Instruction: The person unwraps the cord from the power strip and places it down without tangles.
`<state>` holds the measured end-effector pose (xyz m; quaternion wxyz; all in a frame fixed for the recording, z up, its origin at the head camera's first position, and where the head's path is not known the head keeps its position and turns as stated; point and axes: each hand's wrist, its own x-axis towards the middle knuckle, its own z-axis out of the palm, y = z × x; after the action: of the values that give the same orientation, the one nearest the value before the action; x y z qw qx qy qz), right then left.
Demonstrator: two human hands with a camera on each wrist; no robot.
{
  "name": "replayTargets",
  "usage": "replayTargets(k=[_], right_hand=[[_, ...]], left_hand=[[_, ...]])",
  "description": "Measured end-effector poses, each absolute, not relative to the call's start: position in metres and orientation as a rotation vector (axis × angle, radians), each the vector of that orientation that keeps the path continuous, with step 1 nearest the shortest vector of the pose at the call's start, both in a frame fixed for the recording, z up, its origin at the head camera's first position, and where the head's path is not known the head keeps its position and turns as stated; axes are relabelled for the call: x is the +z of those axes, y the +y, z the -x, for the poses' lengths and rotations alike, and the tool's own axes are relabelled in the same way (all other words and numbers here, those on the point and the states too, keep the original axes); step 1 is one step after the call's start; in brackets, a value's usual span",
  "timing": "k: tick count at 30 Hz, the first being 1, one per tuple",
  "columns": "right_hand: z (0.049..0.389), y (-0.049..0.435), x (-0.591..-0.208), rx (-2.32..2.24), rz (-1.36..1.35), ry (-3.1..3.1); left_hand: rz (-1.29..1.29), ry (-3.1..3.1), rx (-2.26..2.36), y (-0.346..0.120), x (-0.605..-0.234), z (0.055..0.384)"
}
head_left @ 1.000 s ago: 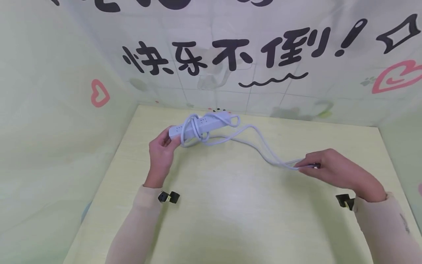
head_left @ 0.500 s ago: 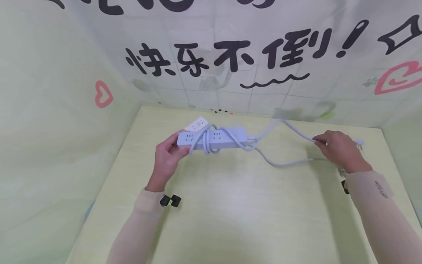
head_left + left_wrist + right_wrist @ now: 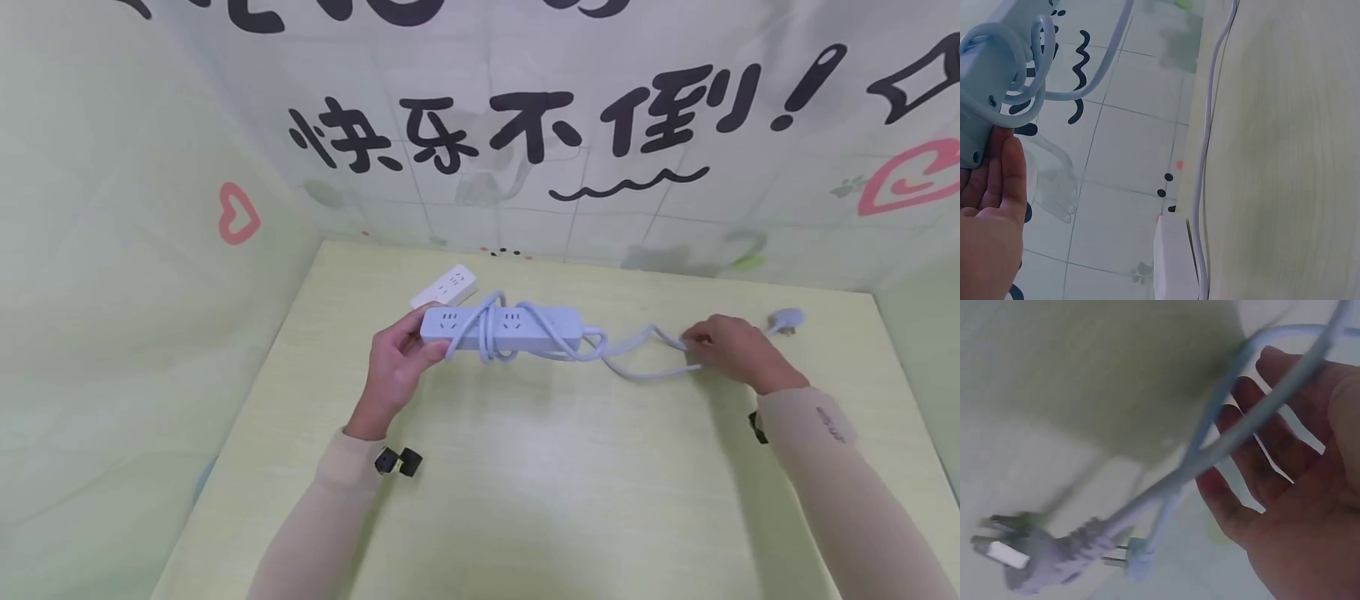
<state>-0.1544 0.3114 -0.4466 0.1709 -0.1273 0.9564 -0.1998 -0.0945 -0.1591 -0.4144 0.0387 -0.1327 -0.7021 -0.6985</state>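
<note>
Left hand (image 3: 397, 358) gripped one end of a pale blue power strip (image 3: 513, 335), thumb on the near side and fingers behind; the strip was held above the desk (image 3: 585, 483), its pale cord (image 3: 486, 335) wound around the body. A white power strip (image 3: 446, 287) lay farther back on the desk, apart from the first. Right hand (image 3: 729, 346) was slack, fingers slightly bent with gaps between them, two lengths of cord passing before them in the right wrist view; a grey plug (image 3: 1035, 569) and a smaller bluish plug (image 3: 1139, 561) appeared beyond the fingertips
</note>
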Motion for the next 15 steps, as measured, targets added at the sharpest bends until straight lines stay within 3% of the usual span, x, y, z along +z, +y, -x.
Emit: replayTargets(k=[8, 15], right_hand=[[0.150, 0.222, -0.394, -1.194, 0.610, 2.715], [0.138, 0.168, -0.402, -1.435, 0.930, 2.084]], left_hand=[[0.468, -2.147, -2.185, -0.151, -0.412, 0.094], [0.615, -2.142, -2.261, -0.140, -0.411, 0.088]])
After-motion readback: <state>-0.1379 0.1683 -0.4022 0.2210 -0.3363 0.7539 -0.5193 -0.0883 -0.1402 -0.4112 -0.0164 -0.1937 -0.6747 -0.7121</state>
